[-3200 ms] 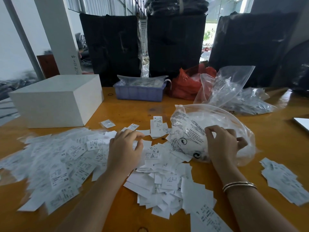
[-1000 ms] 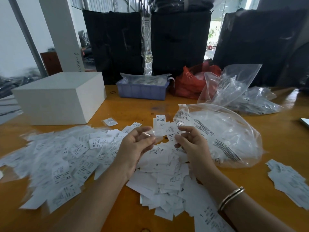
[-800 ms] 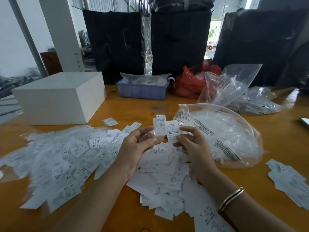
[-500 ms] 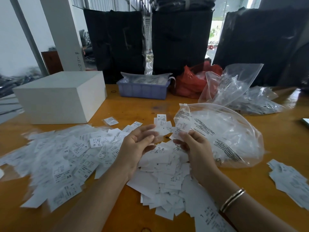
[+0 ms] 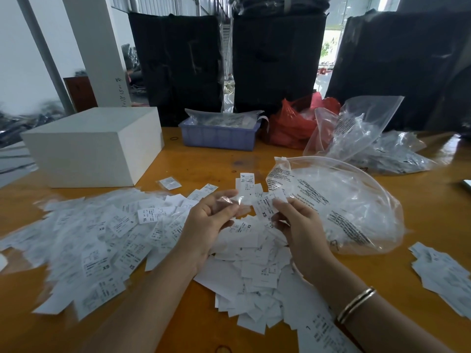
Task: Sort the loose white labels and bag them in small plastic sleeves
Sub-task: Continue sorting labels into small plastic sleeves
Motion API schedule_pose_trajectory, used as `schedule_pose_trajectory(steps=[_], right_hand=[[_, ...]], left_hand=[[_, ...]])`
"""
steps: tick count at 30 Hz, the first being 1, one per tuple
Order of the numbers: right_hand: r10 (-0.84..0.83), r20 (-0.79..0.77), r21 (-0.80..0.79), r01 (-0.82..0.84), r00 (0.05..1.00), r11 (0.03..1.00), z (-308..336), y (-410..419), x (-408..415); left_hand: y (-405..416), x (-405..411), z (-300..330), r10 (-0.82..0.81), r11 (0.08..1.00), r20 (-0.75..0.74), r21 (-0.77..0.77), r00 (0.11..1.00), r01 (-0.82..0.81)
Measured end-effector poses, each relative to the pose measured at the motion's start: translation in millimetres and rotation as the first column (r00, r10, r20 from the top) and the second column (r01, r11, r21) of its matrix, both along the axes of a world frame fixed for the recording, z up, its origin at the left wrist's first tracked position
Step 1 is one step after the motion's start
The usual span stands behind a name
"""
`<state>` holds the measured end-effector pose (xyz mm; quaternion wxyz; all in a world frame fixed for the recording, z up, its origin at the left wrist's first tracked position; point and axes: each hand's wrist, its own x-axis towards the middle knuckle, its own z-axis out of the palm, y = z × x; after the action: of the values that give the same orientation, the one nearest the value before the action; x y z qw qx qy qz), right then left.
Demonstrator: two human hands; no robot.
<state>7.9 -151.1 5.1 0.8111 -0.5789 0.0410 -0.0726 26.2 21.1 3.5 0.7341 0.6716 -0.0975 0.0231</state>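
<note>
The left hand (image 5: 209, 220) now pinches a small clear sleeve (image 5: 234, 200) by its mouth, and the right hand (image 5: 298, 222) has brought a label (image 5: 267, 205) marked XS up to that opening; half a second ago the two were further apart. So the insert seems about to start, though the sleeve is too clear to tell if it is open. Loose labels (image 5: 102, 238) cover the counter (image 5: 198, 164), some reading XS, XL and S. The big bag (image 5: 344, 207) carries small print I cannot read.
</note>
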Motion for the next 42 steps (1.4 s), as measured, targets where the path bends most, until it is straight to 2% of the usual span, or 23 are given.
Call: schedule_pose_trajectory(steps=[9,15,22,26,31,33,38,42], right_hand=[[0.022,0.007,-0.017,-0.022,1.0,1.0,0,2,1],[0.057,0.026,-0.176,-0.051,0.998,0.983,0,7,-3],[0.088,0.121,-0.31,-0.047,0.989,0.95,2,9,-5],[0.156,0.135,-0.456,-0.078,0.979,0.887,2,10,-8],[0.167,0.1,-0.674,-0.057,0.981,0.737,-1,14,-7],[0.146,0.113,-0.692,-0.028,0.983,0.721,-2,15,-6],[0.172,0.17,-0.617,-0.031,0.97,0.787,-3,15,-5],[0.178,0.264,-0.723,0.072,0.948,0.687,-7,18,-7]], left_hand=[[0,0,-1,0.023,1.0,0.016,0.001,1.0,-0.023],[-1,-1,-2,0.043,0.991,0.091,0.125,0.995,-0.054],[-3,-1,0,0.094,0.981,0.105,0.161,0.99,-0.111],[-2,-1,-1,0.122,0.979,0.087,0.15,0.989,-0.134],[-3,-2,1,0.065,0.98,0.096,0.184,0.993,-0.081],[-3,-3,1,0.05,0.982,0.091,0.178,0.995,-0.066],[0,-1,0,0.014,0.986,0.096,0.163,0.995,-0.03],[1,0,-1,0.032,0.986,0.117,0.159,0.993,-0.05]])
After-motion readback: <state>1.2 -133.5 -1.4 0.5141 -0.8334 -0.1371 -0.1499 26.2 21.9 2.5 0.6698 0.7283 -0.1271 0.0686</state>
